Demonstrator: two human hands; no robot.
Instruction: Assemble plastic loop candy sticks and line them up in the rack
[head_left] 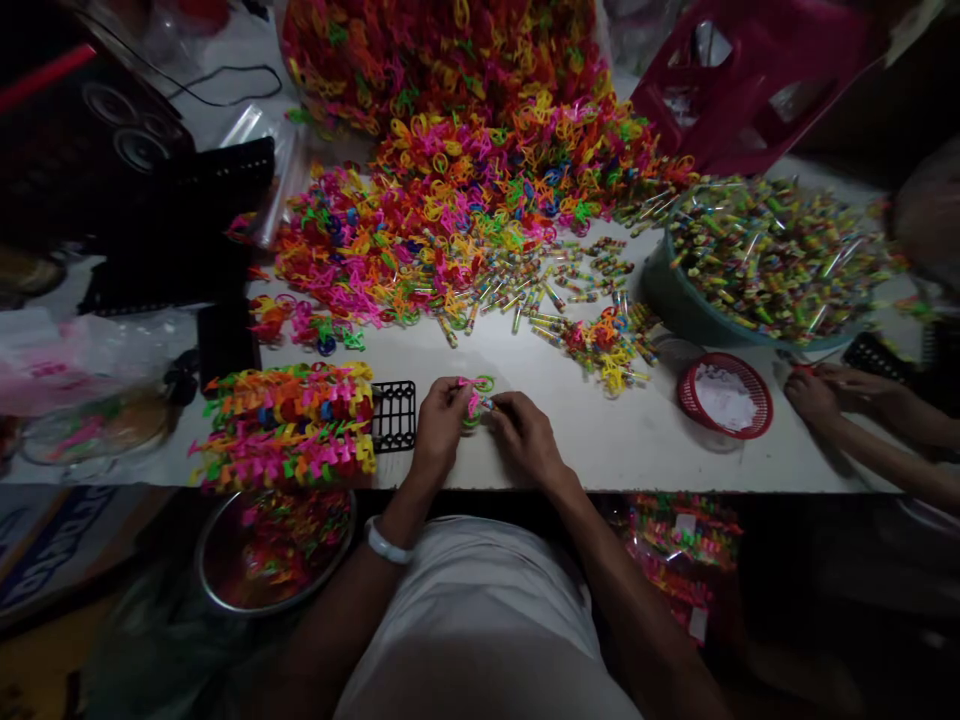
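Your left hand (439,428) is near the middle of the frame, its grip pinched on a pink and green toy (474,398). Your right hand (529,435), just right of it, has its grip closed on a small tube (489,404) beside the toy. Both are above the white desk (600,455). Left of your left hand is a black rack (394,415). A bright heap (450,180) fills the top middle. A tub (671,305) and a red basket (688,395) sit at the right.
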